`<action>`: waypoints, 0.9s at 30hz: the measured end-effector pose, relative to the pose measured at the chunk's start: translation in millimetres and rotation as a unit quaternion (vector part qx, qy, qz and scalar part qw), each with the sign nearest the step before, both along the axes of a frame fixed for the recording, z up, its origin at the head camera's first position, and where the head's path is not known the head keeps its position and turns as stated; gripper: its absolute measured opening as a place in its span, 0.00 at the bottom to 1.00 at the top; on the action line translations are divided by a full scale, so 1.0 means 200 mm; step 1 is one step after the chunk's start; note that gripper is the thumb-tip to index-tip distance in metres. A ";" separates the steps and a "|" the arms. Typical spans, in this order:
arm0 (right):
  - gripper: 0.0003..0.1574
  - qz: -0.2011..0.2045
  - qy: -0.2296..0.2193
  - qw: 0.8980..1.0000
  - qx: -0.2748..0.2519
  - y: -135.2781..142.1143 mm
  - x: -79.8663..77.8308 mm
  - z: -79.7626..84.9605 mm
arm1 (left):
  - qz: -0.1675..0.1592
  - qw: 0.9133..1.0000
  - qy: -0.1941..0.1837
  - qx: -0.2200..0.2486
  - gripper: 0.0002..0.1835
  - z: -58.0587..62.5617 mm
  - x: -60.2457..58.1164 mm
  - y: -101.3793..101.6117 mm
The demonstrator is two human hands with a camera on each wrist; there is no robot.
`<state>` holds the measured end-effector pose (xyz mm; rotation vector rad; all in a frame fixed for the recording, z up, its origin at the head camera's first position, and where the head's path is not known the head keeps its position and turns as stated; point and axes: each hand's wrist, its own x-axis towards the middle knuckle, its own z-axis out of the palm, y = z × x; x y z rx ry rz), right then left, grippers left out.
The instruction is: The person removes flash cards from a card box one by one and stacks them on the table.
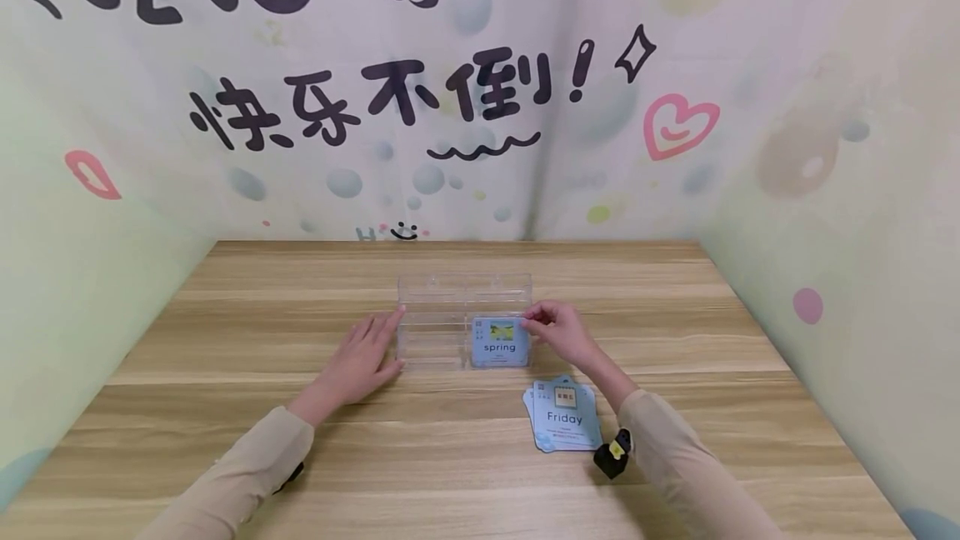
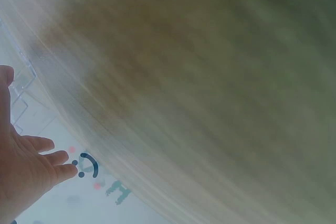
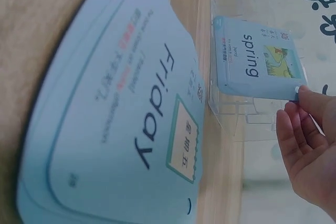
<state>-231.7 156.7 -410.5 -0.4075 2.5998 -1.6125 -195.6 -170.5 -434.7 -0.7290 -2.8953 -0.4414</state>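
Observation:
A clear plastic card rack (image 1: 431, 344) with tiered slots stands on the table. In its lower right slot sits a blue flashcard (image 1: 499, 344) reading "spring". My right hand (image 1: 558, 332) pinches that card's upper right corner between thumb and fingers; the right wrist view shows the same pinch on the spring card (image 3: 257, 59). At the rack's left side, my left hand (image 1: 363, 361) rests with fingers extended, touching the edge. The left wrist view shows this hand (image 2: 26, 166) with its fingers spread beside part of the rack (image 2: 23, 77).
A small stack of blue flashcards, with a "Friday" card (image 1: 564, 423) on top, lies in front of the rack, near the right forearm. The wooden table (image 1: 465, 473) meets a printed curtain (image 1: 337, 190) at its back edge.

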 end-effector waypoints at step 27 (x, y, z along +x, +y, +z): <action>0.11 -0.004 -0.005 0.998 -0.064 0.06 -0.02 0.02 | -0.005 1.000 0.007 0.003 0.42 -0.01 -0.01 -0.01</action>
